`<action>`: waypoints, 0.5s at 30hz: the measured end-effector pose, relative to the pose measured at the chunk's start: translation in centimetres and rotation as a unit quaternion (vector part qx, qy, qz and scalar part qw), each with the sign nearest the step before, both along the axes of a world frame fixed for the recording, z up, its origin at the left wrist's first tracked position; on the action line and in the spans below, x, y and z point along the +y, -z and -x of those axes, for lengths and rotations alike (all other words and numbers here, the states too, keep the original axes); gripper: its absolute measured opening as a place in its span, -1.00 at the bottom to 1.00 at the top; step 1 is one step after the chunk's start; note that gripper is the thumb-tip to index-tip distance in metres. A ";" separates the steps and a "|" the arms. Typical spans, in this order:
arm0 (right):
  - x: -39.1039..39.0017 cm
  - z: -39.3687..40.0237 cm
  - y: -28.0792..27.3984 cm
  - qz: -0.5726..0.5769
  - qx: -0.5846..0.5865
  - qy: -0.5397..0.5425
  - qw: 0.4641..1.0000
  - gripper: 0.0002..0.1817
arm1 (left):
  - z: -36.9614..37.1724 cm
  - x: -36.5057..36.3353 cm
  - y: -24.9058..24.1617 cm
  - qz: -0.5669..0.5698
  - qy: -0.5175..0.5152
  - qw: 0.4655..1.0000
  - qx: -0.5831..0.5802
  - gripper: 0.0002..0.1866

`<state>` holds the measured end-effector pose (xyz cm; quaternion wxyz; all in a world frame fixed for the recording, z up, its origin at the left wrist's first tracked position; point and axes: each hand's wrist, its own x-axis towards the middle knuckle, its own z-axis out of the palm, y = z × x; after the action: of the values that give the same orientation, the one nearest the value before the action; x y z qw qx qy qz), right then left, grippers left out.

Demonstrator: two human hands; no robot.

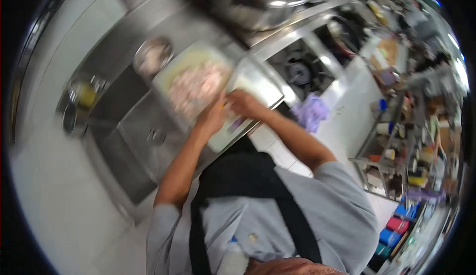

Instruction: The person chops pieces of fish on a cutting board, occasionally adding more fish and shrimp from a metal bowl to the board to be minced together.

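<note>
My left hand (212,116) and my right hand (243,103) meet at the near right edge of a pale plastic tub (166,79). Pieces of pinkish raw meat (194,87) fill the tub. Both hands have curled fingers, close together; a small orange spot shows between them, but blur hides what they grip. Just below my right hand is a small purple item (237,124), partly covered. A pale board (218,140) extends under my wrists. Beyond the tub's far left corner stands a round metal bowl (163,47) with something pinkish inside.
A steel sink basin (134,151) lies left of my arms. Large metal pots (290,0) stand at the back beside a stove (302,69). A purple cloth (311,112) hangs to the right. Crowded shelves (416,146) line the far right.
</note>
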<state>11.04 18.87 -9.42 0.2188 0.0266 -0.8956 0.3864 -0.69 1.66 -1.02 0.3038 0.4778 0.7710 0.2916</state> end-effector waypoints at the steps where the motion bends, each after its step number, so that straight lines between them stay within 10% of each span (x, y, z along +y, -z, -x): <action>1: -1.0 -0.8 -3.8 0.120 -0.076 0.039 0.989 -0.54 | 0.0 -1.0 -0.1 0.013 -0.003 0.999 0.034 -0.30; 8: -1.2 -1.1 -4.9 0.060 -0.190 0.082 0.976 -0.67 | -4.2 -5.8 -4.9 0.200 0.016 0.979 0.035 -0.20; 9: -1.2 -1.0 -4.3 0.057 -0.178 0.082 0.979 -0.66 | -4.3 -5.7 0.6 0.039 -0.015 0.994 0.100 -0.21; 15: -1.3 -1.7 -6.0 0.078 -0.160 0.112 0.978 -0.63 | -0.3 -2.1 1.6 -0.066 -0.008 0.994 0.085 -0.27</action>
<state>12.70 17.54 -3.43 0.1155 -0.1533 -0.8836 0.4270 -0.39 -0.47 -2.65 0.2026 0.5133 0.7771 0.3027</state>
